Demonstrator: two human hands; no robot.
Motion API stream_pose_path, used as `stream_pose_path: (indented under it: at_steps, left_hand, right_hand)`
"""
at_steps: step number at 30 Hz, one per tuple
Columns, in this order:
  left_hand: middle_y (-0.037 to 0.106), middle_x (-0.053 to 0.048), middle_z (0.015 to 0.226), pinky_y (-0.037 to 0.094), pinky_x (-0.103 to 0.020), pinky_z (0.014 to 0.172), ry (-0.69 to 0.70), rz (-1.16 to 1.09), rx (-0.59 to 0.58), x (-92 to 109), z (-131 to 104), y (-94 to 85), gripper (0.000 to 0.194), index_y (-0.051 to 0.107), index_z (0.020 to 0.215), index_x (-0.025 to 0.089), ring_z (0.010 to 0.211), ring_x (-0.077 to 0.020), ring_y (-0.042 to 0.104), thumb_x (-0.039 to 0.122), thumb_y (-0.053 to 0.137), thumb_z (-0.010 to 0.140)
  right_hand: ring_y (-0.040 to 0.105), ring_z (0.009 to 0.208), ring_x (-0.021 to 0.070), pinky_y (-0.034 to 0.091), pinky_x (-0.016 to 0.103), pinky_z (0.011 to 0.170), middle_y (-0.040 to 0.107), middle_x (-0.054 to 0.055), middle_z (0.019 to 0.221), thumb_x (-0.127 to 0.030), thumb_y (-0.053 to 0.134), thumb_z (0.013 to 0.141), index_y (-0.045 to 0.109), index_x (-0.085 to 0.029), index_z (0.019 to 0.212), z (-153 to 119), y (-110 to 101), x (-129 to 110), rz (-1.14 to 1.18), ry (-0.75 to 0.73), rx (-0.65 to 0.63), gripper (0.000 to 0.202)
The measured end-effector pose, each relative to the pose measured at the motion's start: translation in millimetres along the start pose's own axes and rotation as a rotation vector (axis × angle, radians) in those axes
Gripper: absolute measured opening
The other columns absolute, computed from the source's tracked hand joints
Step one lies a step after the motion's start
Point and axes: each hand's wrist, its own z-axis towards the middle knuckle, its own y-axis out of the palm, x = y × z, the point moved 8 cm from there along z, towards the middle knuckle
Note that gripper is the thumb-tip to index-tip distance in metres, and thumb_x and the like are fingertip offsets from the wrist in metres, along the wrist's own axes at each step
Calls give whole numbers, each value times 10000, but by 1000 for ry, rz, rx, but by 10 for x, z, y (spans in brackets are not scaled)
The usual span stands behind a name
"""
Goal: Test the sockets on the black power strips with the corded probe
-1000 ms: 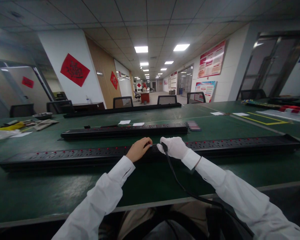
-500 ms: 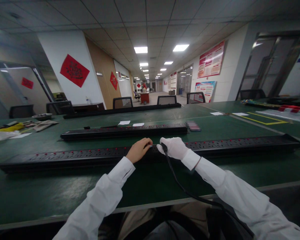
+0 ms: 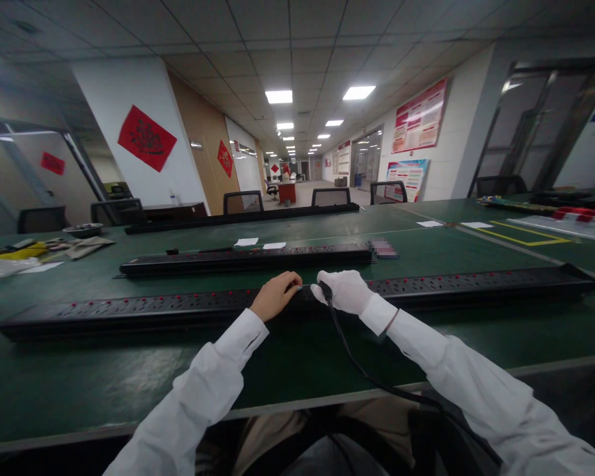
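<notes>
A long black power strip [image 3: 143, 309] with red indicators along its sockets lies across the table in front of me. My left hand [image 3: 276, 294], bare, rests at its middle with fingers curled and pressed together; what lies between the fingertips is hidden. Just right of it, my right hand [image 3: 346, 291], in a white glove, is closed around the thick black end of a cord, which looks like a plug [image 3: 326, 291]. From there the black cable [image 3: 357, 365] runs down over the table edge beside my right forearm. The plug's front is out of sight against the strip.
Behind lies a shorter black power strip [image 3: 248, 259], and farther back another long black bar [image 3: 258, 217]. White paper slips [image 3: 246, 242] lie between them. Yellow items and a cloth [image 3: 89, 247] are at the left. A dark bowl [image 3: 82, 230] stands there too. Chairs line the far side.
Both hands keep nearly the same place and grip at the middle of the strip. Only a very slight shift of the view shows.
</notes>
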Motion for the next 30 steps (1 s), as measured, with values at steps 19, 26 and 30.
stream_pose_path:
  at_steps: [19,26,30]
  left_hand:
    - [580,2,889,430,-265,745,-4,30,-13,-10,3,14,123,564,882,224,802,-146,549,246,468,808]
    - [581,7,893,429,-267,758,-22,52,-10,-6,-4,3,113,555,880,230,801,-144,551,244,468,810]
    - [578,5,902,430,-266,755,-6,47,-30,5,2,18,121,555,888,228,805,-145,550,249,461,813]
  right_hand:
    - [534,547,130,172,227,504,624,28,634,-491,237,863,558,-204,852,1,22,10,-11,-2,8,431]
    - [525,546,124,169,223,503,619,29,633,-497,225,866,549,-199,856,5,18,9,5,-6,-7,440]
    - [517,535,119,168,225,502,620,24,631,-493,230,868,553,-201,854,0,23,11,7,-7,-3,435]
